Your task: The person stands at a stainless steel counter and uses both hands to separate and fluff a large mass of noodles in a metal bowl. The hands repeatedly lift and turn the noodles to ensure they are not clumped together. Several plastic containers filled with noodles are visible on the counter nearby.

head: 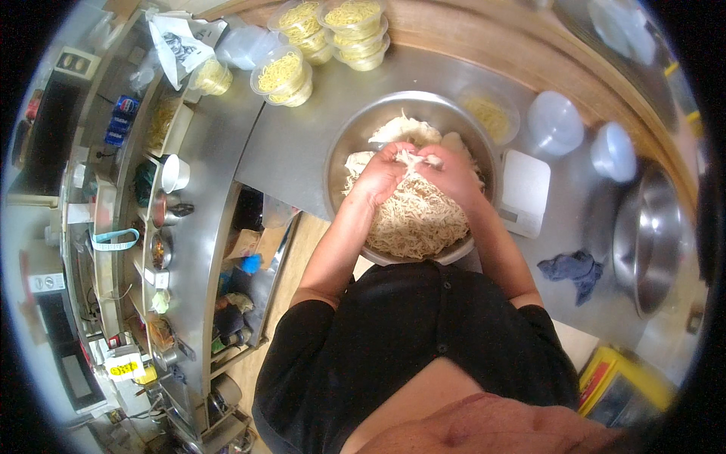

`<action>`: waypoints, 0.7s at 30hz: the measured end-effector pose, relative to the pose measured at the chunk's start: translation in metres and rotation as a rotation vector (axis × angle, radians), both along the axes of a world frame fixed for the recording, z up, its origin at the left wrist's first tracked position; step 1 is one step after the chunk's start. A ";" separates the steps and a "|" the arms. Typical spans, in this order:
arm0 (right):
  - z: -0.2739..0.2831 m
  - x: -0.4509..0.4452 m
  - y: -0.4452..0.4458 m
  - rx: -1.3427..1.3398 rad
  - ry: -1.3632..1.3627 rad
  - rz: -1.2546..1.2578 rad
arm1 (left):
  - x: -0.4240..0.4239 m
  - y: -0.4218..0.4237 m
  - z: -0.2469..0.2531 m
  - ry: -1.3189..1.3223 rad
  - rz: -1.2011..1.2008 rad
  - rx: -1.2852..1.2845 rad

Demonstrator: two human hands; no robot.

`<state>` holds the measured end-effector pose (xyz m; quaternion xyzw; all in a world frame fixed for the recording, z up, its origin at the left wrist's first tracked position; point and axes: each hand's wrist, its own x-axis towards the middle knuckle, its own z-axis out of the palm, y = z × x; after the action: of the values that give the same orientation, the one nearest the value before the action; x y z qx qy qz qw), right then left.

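Note:
A wide stainless steel bowl [338, 144] stands on the metal worktop in front of me. Fine pale shreds of what looks like cooked chicken [420, 221] fill its near part. Larger unshredded pieces of the meat [405, 130] lie along the bowl's far side. Above the shreds, my left hand [385, 173] and my right hand [451, 173] meet, fingers bent inward. Both grip a small torn strip of white meat [407, 159] between their fingertips. The right hand is slightly blurred.
Stacked clear tubs of yellow noodles [354, 34] stand at the back left. Right of the bowl are a white kitchen scale [524, 193], plastic tubs [556, 123], a blue cloth [573, 272] and another steel bowl [649, 244]. A metal counter [210, 164] runs down the left.

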<state>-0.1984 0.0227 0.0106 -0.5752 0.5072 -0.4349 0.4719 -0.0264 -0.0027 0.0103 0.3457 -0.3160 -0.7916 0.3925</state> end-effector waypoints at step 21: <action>-0.007 -0.011 -0.019 0.196 -0.029 0.088 | -0.001 -0.007 -0.024 -1.003 -0.266 -0.891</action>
<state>-0.2095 0.0041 0.0038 -0.5418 0.5146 -0.3704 0.5517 -0.0272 -0.0096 -0.0137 0.4343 -0.7950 -0.3717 0.2029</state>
